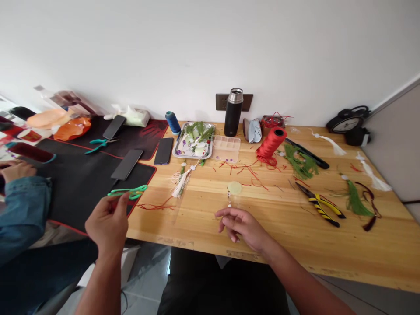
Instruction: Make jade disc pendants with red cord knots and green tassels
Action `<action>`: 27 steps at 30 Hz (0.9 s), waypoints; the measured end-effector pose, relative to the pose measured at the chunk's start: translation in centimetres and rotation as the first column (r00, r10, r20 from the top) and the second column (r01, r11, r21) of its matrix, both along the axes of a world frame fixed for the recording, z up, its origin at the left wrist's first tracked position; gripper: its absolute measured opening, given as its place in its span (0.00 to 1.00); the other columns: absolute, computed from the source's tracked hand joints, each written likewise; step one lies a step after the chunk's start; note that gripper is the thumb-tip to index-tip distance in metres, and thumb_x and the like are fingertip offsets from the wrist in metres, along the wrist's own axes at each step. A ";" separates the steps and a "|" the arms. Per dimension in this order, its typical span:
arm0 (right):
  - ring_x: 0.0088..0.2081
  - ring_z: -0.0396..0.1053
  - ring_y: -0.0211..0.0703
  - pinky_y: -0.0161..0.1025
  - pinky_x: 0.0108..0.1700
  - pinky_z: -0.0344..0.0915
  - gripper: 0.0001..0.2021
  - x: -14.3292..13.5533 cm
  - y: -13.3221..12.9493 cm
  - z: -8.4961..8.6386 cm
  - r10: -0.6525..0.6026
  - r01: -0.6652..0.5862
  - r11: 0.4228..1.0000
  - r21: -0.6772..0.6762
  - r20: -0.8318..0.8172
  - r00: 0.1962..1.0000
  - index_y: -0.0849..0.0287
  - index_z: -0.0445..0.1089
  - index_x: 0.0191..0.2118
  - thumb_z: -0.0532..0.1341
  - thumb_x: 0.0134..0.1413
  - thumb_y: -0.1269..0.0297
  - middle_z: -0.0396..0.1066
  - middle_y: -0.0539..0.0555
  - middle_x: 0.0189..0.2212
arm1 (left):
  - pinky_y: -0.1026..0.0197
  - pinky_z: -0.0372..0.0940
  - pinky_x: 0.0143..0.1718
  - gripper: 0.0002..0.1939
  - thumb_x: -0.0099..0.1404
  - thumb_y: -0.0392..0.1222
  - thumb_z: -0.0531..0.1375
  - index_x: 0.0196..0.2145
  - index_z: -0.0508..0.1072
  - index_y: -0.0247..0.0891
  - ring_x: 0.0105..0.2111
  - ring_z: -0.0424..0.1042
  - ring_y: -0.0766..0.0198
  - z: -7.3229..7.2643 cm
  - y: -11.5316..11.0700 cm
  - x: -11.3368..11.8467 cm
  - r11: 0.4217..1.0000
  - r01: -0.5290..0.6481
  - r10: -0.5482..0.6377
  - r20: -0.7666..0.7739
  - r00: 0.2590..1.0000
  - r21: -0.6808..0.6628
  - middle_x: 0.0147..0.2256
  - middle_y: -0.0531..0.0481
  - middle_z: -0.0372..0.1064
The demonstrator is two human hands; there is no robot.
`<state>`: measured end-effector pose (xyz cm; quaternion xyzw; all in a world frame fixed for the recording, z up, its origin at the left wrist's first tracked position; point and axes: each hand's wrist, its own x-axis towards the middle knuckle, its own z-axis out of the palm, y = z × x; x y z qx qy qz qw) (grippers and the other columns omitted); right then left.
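Note:
My left hand (110, 218) pinches a small green-handled tool (131, 191), which looks like scissors, above the edge of the dark mat. Red threads (157, 205) lie just right of it on the wooden table (203, 227). My right hand (241, 225) hovers near the table's front with loosely bent, parted fingers and nothing visible in them. Just beyond its fingertips is a string of small beads (229, 199), beside a pale green round disc (234, 188). A white tassel (181, 181) lies between my hands, farther back.
A metal tray (177, 152), clear box (226, 144), black flask (233, 113) and red spool (271, 144) stand at the back. Yellow-black pliers (320, 203) and green tassels (357, 199) lie right. A co-worker's sleeve (24, 208) and phones (127, 165) are left.

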<state>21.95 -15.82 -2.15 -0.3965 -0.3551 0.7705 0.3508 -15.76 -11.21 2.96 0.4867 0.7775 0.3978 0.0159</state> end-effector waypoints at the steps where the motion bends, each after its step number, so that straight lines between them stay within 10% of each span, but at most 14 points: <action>1: 0.20 0.63 0.30 0.34 0.24 0.57 0.25 0.0 -0.1 -0.1 -0.014 0.014 1.000 0.000 0.001 1.000 0.62 0.77 0.52 0.72 0.60 0.46 0.80 0.55 0.34 | 0.58 0.56 0.32 0.20 0.70 0.58 0.63 0.41 0.81 0.37 0.29 0.68 0.58 -0.2 0.4 -0.4 1.000 -0.012 0.009 -0.107 0.994 -0.019 0.28 0.49 0.72; 7: 0.21 0.63 0.31 0.35 0.25 0.58 0.25 -0.3 -0.3 0.1 -0.028 0.027 0.999 0.030 0.022 0.999 0.61 0.76 0.51 0.71 0.61 0.44 0.79 0.54 0.33 | 0.53 0.55 0.35 0.26 0.79 0.55 0.52 0.51 0.84 0.36 0.38 0.76 0.46 -2.1 3.4 -3.4 0.977 -0.036 -0.087 -0.542 0.836 -0.212 0.37 0.37 0.81; 20: 0.20 0.62 0.31 0.35 0.25 0.57 0.26 -0.4 -0.4 -0.2 -0.064 0.064 0.997 0.039 0.011 0.998 0.62 0.75 0.51 0.70 0.61 0.43 0.77 0.52 0.32 | 0.53 0.59 0.38 0.24 0.78 0.46 0.51 0.53 0.85 0.37 0.39 0.79 0.47 -4.5 5.6 -4.6 0.900 0.124 -0.391 -0.648 0.654 -0.418 0.39 0.36 0.84; 27: 0.20 0.63 0.32 0.35 0.25 0.57 0.26 -0.5 -0.4 -0.2 -0.079 0.079 0.996 0.039 -0.001 0.997 0.62 0.75 0.51 0.71 0.61 0.43 0.77 0.53 0.31 | 0.57 0.57 0.31 0.24 0.76 0.51 0.53 0.55 0.84 0.39 0.34 0.77 0.49 -3.2 3.4 -3.7 0.892 0.005 -0.283 -0.550 0.786 -0.452 0.38 0.38 0.84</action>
